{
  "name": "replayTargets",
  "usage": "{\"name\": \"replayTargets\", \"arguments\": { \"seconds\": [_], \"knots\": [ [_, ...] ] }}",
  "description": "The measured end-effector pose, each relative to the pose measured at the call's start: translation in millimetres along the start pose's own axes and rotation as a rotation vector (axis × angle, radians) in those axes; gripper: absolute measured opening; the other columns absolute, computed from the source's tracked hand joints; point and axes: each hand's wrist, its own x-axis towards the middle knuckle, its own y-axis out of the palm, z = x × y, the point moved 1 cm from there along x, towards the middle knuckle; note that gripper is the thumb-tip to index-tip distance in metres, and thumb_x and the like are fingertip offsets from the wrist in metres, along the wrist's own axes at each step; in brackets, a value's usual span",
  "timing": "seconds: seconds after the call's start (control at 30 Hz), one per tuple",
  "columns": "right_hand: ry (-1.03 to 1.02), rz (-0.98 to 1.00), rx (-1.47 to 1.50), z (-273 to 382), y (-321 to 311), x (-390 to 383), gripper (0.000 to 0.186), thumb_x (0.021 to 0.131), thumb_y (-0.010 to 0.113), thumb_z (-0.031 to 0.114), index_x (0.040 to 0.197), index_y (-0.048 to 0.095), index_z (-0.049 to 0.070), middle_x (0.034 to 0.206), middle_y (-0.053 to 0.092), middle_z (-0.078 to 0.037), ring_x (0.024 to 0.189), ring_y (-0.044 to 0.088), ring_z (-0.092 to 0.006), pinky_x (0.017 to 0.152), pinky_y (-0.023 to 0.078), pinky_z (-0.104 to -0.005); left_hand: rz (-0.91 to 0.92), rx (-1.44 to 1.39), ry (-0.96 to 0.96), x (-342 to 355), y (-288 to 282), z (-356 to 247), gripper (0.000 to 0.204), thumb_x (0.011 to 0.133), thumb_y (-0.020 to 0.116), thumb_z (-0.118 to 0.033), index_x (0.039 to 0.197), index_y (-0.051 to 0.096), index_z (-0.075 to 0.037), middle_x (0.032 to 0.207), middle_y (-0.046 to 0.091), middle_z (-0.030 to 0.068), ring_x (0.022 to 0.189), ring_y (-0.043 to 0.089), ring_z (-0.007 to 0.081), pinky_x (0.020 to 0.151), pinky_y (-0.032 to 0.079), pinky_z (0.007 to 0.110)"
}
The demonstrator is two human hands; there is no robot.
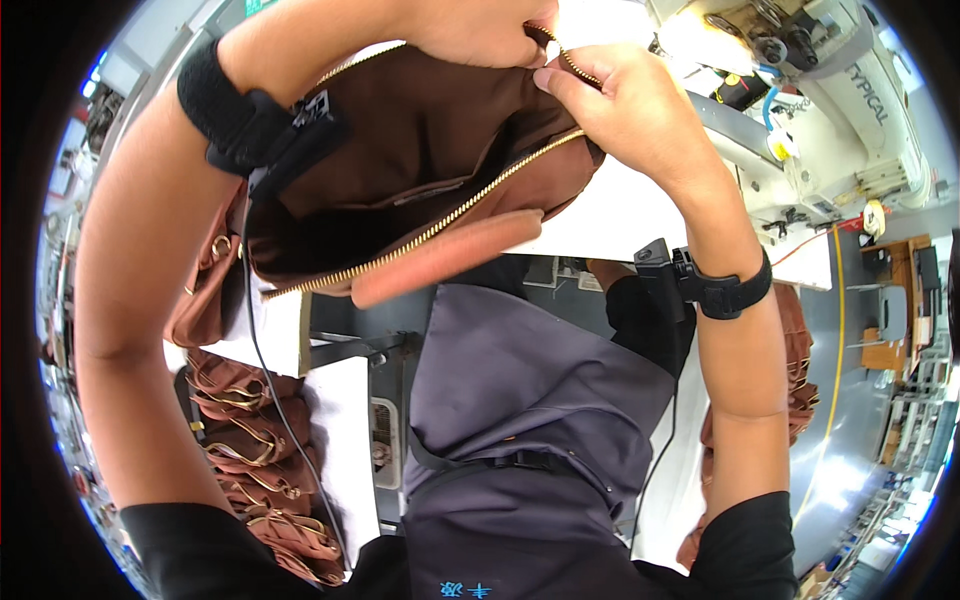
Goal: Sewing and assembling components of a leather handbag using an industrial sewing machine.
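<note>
Together, both hands [638, 108] grip a brown bag [400, 120] (gold zipper [470, 205] open).

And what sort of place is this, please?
Probably a bag-sewing workshop: a large cream sewing machine at upper right, several gold-trimmed brown bags in a row at lower left, and an open, gold-zipped brown bag held in front.

The top edge cuts off part of the left hand [485, 32] and of the pale machine [860, 115]. The handle [450, 258] of the brown bag [390, 115] is blurred, and the bag's depths are lost in shadow. The right arm [742, 350] partly hides some stacked bags [797, 372]. Items along the rim are too small to tell.
</note>
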Motion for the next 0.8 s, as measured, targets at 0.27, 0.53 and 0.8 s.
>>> {"name": "replayTargets", "arguments": {
  "seconds": [0.27,0.53,0.8],
  "knots": [
    [0.037,0.005,0.228,-8,6,-3,0.029,0.098,0.071,0.029,0.088,0.072,0.001,0.064,0.054,-0.001,0.061,0.049,-0.0112,0.06,0.042,-0.0331,0.11,-0.194,0.054,10,5,9,0.024,0.101,0.064,-0.011,0.119,0.072,0.003,0.091,0.073,0.0061,0.082,0.061,0.0087,0.08,0.051,0.03],
    [-0.036,-0.022,0.174,-8,-8,-10,0.025,0.094,0.072,0.027,0.096,0.077,0.003,0.07,0.066,-0.007,0.067,0.062,-0.0152,0.066,0.048,-0.0357,0.211,-0.225,-0.031,10,4,17,0.021,0.102,0.065,-0.011,0.115,0.072,0.004,0.088,0.072,0.0019,0.082,0.058,0.0066,0.079,0.05,0.031],
    [-0.056,-0.107,0.158,-4,0,-15,0.024,0.096,0.069,0.024,0.089,0.073,0.001,0.066,0.062,-0.008,0.061,0.06,-0.0196,0.063,0.047,-0.0378,0.018,-0.143,0.165,7,14,4,0.026,0.1,0.076,-0.021,0.107,0.073,0.004,0.087,0.074,0.0106,0.076,0.06,0.0136,0.074,0.048,0.033]
  ]
}}
